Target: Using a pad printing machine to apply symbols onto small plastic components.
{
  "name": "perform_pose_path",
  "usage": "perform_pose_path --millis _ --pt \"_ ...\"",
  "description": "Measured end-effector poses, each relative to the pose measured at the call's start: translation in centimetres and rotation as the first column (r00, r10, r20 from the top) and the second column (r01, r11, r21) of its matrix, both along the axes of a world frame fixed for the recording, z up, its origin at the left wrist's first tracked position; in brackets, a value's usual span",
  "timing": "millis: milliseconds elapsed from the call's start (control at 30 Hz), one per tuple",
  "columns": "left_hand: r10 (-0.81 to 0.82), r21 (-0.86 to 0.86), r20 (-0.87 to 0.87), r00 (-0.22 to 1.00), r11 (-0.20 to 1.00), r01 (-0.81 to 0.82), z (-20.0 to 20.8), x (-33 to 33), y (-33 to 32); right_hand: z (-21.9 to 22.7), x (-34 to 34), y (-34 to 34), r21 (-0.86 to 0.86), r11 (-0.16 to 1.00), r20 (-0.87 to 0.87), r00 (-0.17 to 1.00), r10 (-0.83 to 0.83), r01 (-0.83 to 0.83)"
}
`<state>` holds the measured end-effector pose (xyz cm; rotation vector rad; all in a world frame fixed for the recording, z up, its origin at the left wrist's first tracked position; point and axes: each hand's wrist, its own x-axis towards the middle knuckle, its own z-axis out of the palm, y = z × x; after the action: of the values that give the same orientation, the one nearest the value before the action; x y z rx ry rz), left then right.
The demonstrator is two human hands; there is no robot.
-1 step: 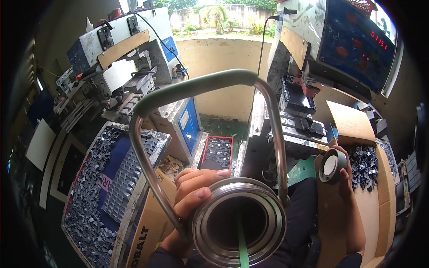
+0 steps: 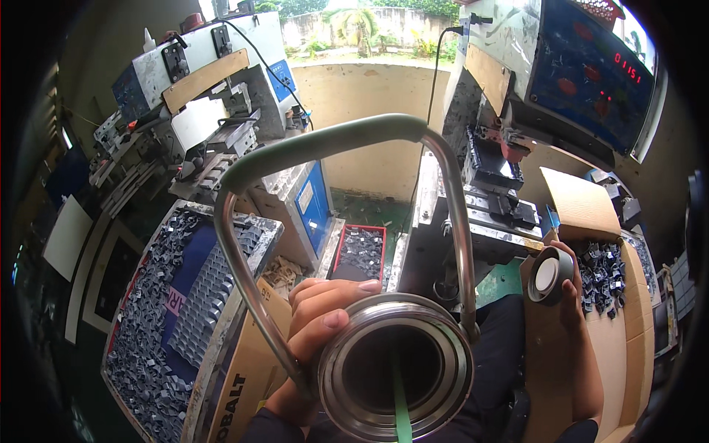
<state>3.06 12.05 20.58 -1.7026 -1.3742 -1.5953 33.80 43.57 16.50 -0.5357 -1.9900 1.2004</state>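
Observation:
My left hand (image 2: 314,325) is wrapped around the side of a wide-mouthed stainless steel flask (image 2: 336,336), close in front of me. The flask's mouth faces up, and a green straw (image 2: 399,402) sticks out of its dark inside. Its metal carrying handle with a grey-green grip (image 2: 325,151) stands raised beyond the mouth. Off to the right, my right hand (image 2: 570,295) holds a round grey lid (image 2: 545,294) with a white disc inside, tilted on its side. The lid is apart from the flask; part of my right hand's fingers is hidden behind it.
Left stands a table (image 2: 214,354) heaped with small grey parts (image 2: 140,354), beside a cardboard box (image 2: 247,369). Right is an open carton (image 2: 628,354) with dark parts (image 2: 602,273). Machines (image 2: 207,66) flank a red tray (image 2: 362,247). A control panel (image 2: 591,81) hangs upper right.

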Motion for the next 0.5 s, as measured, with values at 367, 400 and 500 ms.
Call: perform_pose_path --millis 367,400,500 --pt "0.031 -0.052 -0.045 0.998 0.998 -0.033 0.1 -0.2 -0.8 -0.1 0.4 0.3 0.025 0.999 0.023 0.999 -0.038 0.038" --pt "0.050 -0.020 -0.034 0.998 0.999 -0.050 -0.2 -0.1 -0.6 -0.2 0.3 0.2 0.025 0.999 0.022 0.999 -0.037 0.036" --pt "0.055 -0.019 -0.020 0.998 0.998 -0.055 0.2 -0.1 -1.1 -0.2 0.3 0.2 0.030 0.999 0.017 0.999 -0.044 0.043"
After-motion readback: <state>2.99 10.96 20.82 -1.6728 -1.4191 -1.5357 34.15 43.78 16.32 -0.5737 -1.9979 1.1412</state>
